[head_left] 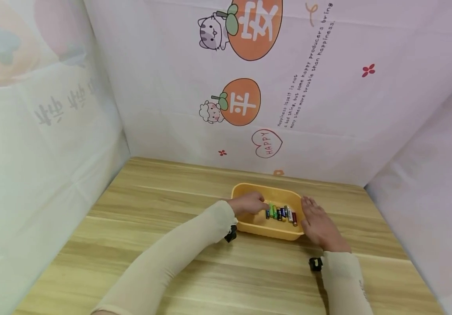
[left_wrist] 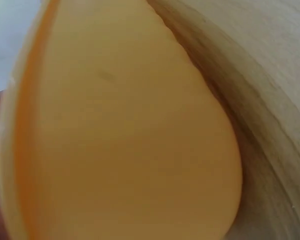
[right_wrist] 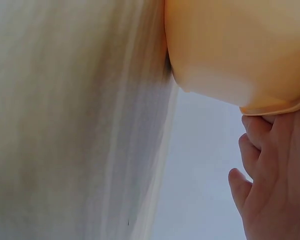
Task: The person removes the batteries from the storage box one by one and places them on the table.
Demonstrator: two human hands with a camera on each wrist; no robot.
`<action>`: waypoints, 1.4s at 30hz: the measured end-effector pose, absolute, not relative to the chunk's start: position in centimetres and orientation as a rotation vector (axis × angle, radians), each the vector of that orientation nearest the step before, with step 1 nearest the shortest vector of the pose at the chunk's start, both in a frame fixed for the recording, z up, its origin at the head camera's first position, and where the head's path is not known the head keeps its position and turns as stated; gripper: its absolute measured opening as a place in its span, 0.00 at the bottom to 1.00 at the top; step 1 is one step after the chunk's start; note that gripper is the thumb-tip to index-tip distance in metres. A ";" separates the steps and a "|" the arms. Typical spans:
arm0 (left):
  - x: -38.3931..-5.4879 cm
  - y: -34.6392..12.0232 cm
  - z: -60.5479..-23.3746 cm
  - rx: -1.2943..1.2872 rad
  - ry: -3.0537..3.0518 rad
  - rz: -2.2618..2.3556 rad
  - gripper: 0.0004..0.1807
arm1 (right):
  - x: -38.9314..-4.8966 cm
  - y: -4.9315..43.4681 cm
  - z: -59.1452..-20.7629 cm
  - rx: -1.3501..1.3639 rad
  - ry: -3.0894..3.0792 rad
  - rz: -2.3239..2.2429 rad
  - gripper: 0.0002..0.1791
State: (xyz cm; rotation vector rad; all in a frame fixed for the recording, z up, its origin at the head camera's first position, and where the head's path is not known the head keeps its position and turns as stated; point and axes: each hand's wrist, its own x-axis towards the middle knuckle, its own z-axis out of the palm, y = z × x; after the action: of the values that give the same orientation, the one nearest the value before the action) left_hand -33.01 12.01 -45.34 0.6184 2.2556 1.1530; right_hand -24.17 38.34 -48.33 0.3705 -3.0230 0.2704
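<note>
Surface: wood-grain tabletop (head_left: pixel 265 275) | On it: yellow-orange basin (head_left: pixel 267 231) | Spot: near far edge

Batteries (head_left: pixel 282 213) lie in a basket (head_left: pixel 269 230) on the table (head_left: pixel 257 275).

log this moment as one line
left hand: inside yellow bin, beside batteries; left grip: unclear; right hand: against bin's right end; batteries: side by side

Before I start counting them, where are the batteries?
In the head view, the batteries lie in the right half of the yellow basket, between the left hand and the right hand.
</note>
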 end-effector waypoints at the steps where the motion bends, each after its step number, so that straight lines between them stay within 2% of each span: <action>1: -33.2 12.1 -45.6 0.614 2.263 1.141 0.23 | -24.1 38.3 -48.3 0.364 -3.026 0.267 0.32; 3: -33.4 12.3 -46.0 0.609 2.291 1.117 0.15 | -24.1 38.2 -48.3 0.357 -3.033 0.248 0.32; 4: -33.6 12.4 -46.2 0.608 2.300 1.108 0.15 | -24.1 38.2 -48.3 0.355 -3.034 0.238 0.32; 9: -33.9 13.1 -46.9 0.597 2.332 1.087 0.29 | -24.0 38.3 -48.3 0.352 -3.031 0.182 0.32; 14: -33.7 13.5 -46.9 0.546 2.342 1.103 0.30 | -23.9 38.4 -48.2 0.353 -3.031 0.195 0.32; 25: -34.1 14.3 -47.9 0.466 2.387 1.174 0.29 | -24.0 38.1 -48.1 0.360 -3.019 0.236 0.32; 42: -33.8 15.9 -48.7 0.325 2.534 1.088 0.22 | -24.1 38.3 -48.3 0.388 -2.990 0.286 0.32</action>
State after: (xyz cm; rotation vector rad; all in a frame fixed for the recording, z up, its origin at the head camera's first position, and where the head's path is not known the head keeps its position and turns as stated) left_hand -33.76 15.86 -48.72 0.3247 2.5340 1.0880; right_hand -24.14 38.26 -48.28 0.3880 -2.9903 0.2862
